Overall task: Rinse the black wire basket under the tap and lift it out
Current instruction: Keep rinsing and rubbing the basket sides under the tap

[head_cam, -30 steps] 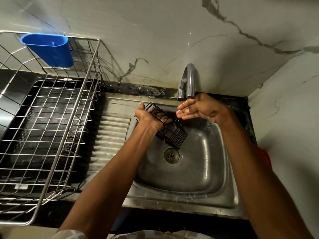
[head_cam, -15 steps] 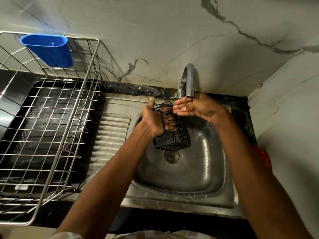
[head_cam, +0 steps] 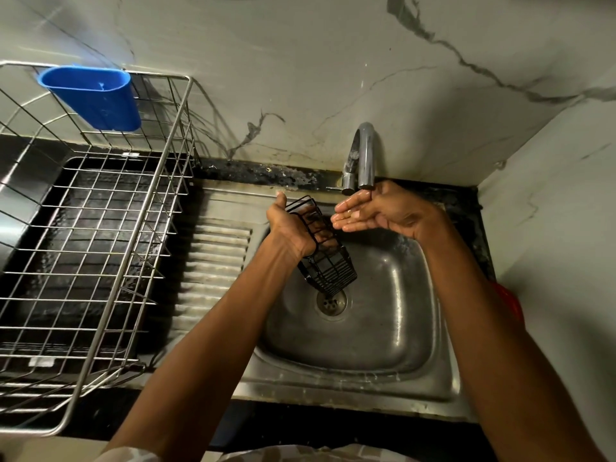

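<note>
The left hand (head_cam: 290, 228) grips the black wire basket (head_cam: 325, 253), tilted over the sink (head_cam: 383, 328); the right hand (head_cam: 376, 210) cups, fingers straight, under the tap (head_cam: 365, 155).

Black wire basket (head_cam: 325, 258): a narrow, oblong container of thin black-coated wire, open grid on its sides and closely spaced bars across its base. It is held above the steel sink (head_cam: 400, 328), clear of the bowl floor, tilted so that the open mouth points toward 11 o'clock and the base toward 5 o'clock. The base hangs just above the drain, at its 12 o'clock side. The upper rim lies at 8 o'clock from the tap (head_cam: 365, 155) spout, near it but not under it. No water stream can be made out. The wire looks glossy; wetness cannot be confirmed.
</note>
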